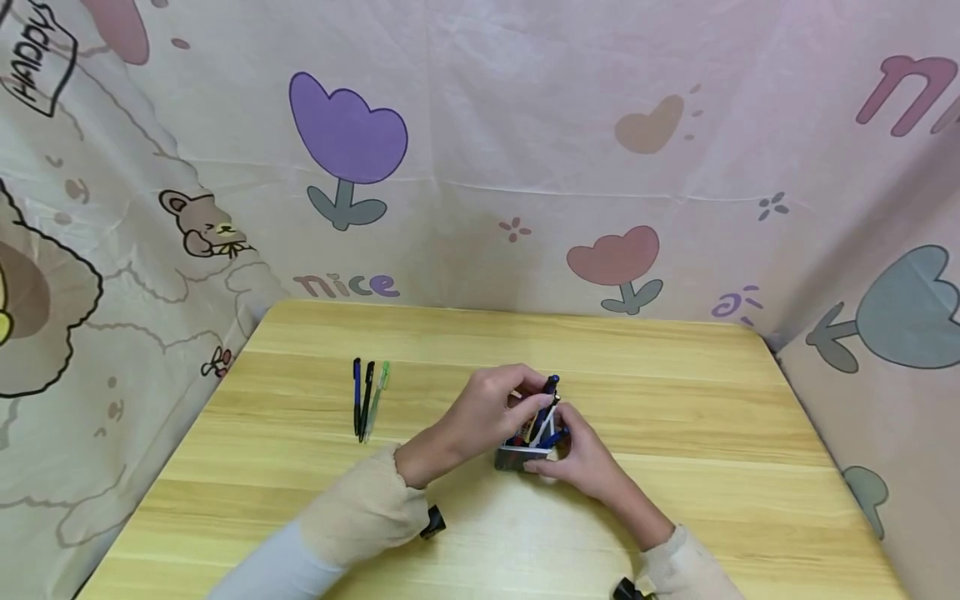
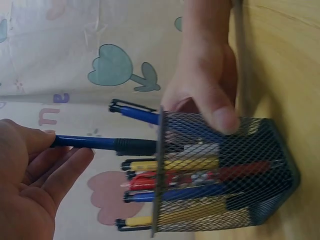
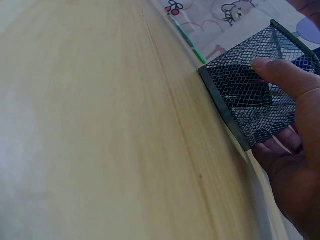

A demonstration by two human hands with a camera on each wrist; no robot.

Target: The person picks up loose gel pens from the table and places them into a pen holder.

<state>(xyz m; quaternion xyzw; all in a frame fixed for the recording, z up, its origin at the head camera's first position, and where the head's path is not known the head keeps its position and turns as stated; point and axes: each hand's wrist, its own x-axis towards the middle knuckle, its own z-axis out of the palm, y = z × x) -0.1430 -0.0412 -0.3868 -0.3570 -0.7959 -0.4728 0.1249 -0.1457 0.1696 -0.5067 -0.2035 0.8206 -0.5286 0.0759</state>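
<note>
A black mesh pen holder [image 1: 520,458] stands on the table, with blue, yellow and red pens inside, seen through the mesh [image 2: 220,175] in the left wrist view. My right hand [image 1: 588,462] grips its side; in the right wrist view the thumb of this hand [image 3: 300,120] lies on the mesh [image 3: 245,90]. Above the opening, my left hand [image 1: 498,412] pinches the end of a blue pen [image 2: 95,142] between thumb and fingers [image 2: 60,175]. That pen's dark grip part is at the holder's rim, its other end inside the mesh.
On the left of the wooden table [image 1: 262,400] lie a blue pen [image 1: 357,396], a black pen [image 1: 367,400] and a green, clear pen [image 1: 378,396], side by side. A patterned cloth [image 1: 480,167] hangs behind the table and along its sides.
</note>
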